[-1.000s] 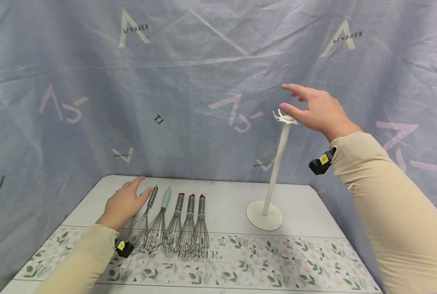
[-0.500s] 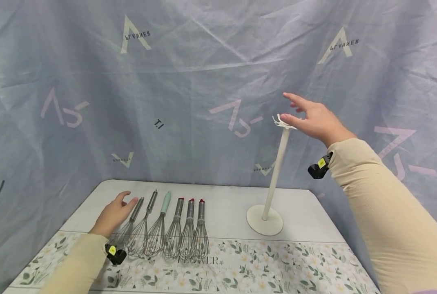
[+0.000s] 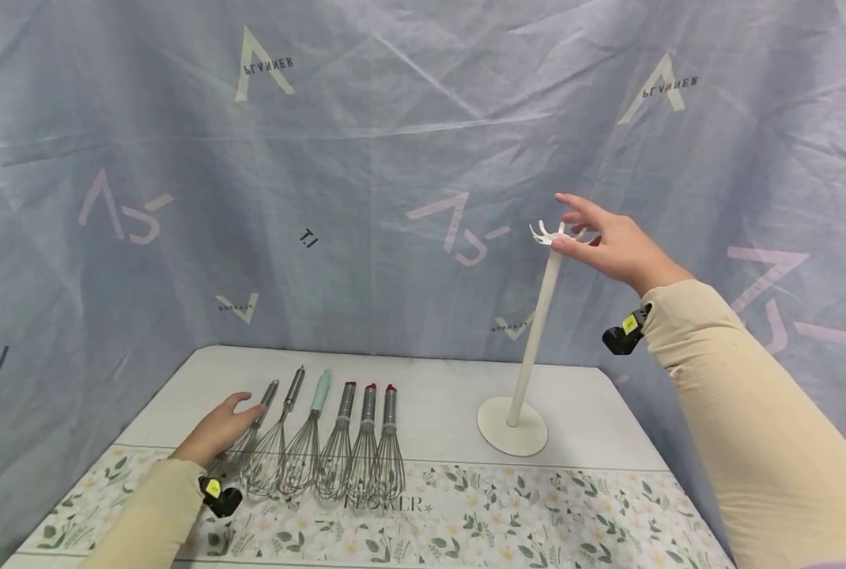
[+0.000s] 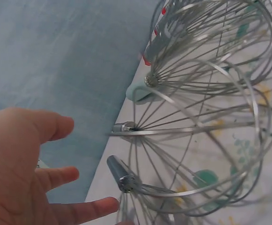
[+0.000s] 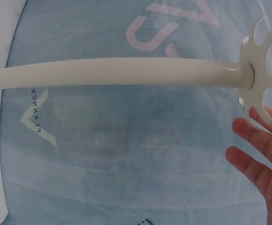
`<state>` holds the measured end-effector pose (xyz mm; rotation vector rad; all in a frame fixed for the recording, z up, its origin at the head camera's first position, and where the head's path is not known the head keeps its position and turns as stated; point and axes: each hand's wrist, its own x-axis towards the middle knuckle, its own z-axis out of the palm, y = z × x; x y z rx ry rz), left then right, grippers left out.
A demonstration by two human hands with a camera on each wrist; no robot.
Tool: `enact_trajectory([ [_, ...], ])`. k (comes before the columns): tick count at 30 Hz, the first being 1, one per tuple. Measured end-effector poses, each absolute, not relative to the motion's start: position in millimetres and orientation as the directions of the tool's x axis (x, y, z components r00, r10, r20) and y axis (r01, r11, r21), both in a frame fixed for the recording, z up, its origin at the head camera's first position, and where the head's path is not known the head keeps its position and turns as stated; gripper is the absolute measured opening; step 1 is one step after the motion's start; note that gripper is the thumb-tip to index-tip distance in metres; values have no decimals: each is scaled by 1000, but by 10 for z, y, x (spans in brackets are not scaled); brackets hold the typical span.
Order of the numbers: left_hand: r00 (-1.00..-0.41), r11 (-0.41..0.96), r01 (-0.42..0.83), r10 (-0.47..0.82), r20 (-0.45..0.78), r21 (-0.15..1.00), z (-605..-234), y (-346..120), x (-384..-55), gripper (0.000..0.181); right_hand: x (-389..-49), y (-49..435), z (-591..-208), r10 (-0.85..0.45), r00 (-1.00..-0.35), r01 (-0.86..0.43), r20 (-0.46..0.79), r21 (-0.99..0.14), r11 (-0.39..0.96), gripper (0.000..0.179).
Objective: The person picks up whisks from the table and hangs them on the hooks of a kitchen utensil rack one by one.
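My left hand (image 3: 218, 427) hovers by the leftmost whisk (image 3: 270, 395), fingers spread and loosely bent. In the left wrist view its fingers (image 4: 56, 127) hold nothing, and a fingertip comes close to a whisk handle (image 4: 118, 172). Several wire whisks lie side by side, one with a mint-green handle (image 3: 322, 389) and some with red-tipped handles (image 3: 369, 403). On the right, my right hand (image 3: 618, 246) is at the white hook top (image 3: 542, 235) of an upright stand (image 3: 537, 340). Its thumb overlaps the hooks; the right wrist view shows relaxed fingers (image 5: 257, 140) next to them.
The stand's round base (image 3: 494, 427) rests on the right part of the white table (image 3: 437, 403). A floral printed band (image 3: 501, 506) crosses the table under the whisk wires. Behind hangs a grey-blue cloth (image 3: 366, 197) with printed letters.
My left hand has moved down and left, uncovering the leftmost whisk's handle. My right hand has lowered onto the level of the stand's hooks. The whisks and stand look unmoved.
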<state>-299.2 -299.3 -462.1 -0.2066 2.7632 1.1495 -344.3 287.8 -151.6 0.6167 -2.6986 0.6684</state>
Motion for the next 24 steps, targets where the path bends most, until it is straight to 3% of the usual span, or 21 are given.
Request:
enact_trajectory([
  [8, -980, 682, -181, -67, -186, 709, -4727, -3002, -2970, 86, -3472, 2917, -1585, -324, -855, -480, 405, -383, 789, 75],
  [17, -986, 672, -166, -90, -143, 722, -4887, -3061, -3017, 81, -3517, 2963, -1761, -316, -784, -537, 535, -328, 777, 67],
  [21, -987, 678, -159, -102, -122, 718, -4912, -3069, -3005, 78, -3520, 2962, -1859, -310, -716, -570, 625, -268, 777, 59],
  [24, -988, 688, -156, -112, -108, 708, -4898, -3055, -2978, 77, -3541, 2966, -1939, -350, -590, -643, 728, -160, 749, 48],
])
